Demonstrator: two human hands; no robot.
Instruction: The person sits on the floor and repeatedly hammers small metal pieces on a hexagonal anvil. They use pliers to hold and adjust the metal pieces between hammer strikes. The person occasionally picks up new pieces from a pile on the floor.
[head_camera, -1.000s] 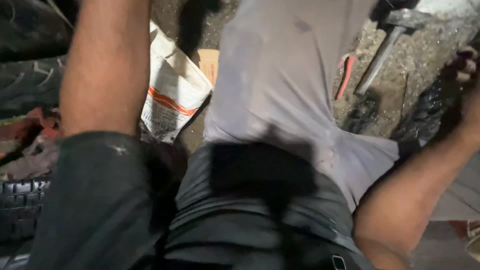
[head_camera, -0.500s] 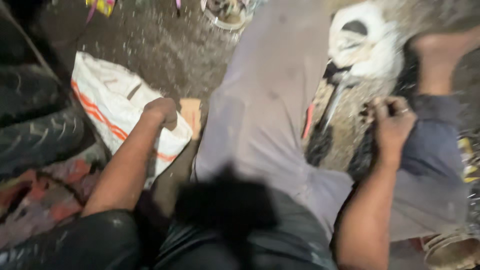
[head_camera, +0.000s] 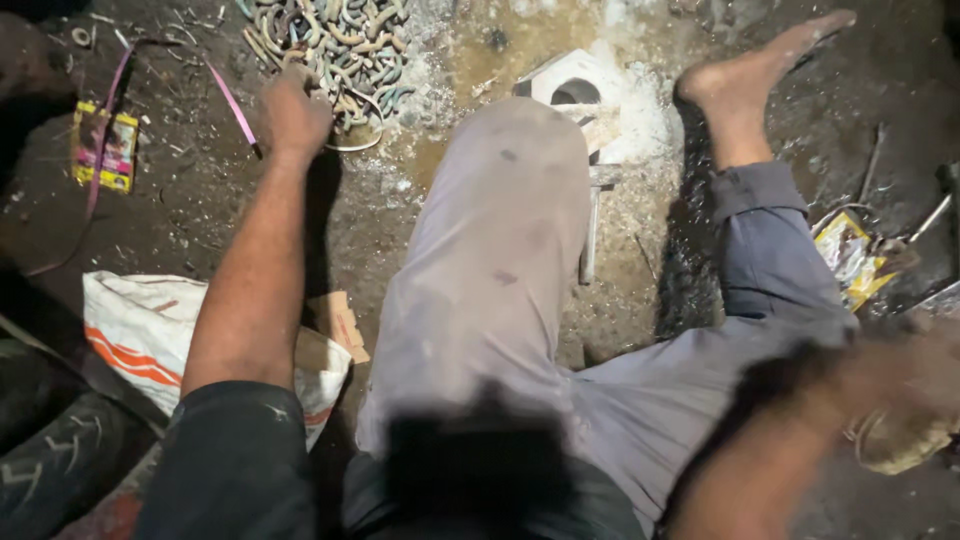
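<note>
Rusty metal rings (head_camera: 335, 45) lie heaped in a pile at the top of my view, and I place everything else by that pile. Right of it sits a white block (head_camera: 572, 80) with an arched hole, and a metal bar (head_camera: 592, 235) runs down from the block beside my grey trouser leg (head_camera: 500, 270). Further right my bare foot (head_camera: 750, 75) rests on the ground. Left of the pile lies a yellow packet (head_camera: 102, 150) with a pink strip (head_camera: 232, 100) near it. Below the pile, well apart, a white sack (head_camera: 140, 325) with an orange stripe lies under my forearm, a cardboard scrap (head_camera: 335, 325) against it. The ground (head_camera: 190, 200) is dark, gritty dirt strewn with shavings, pale dust around the block.

My left hand (head_camera: 292, 115) is at the pile's lower left edge, knuckles up, fingers curled down at the rings; whether they grip 1 I cannot tell. My right hand (head_camera: 905, 400) is far to the lower right, blurred, its fingers unreadable.
</note>
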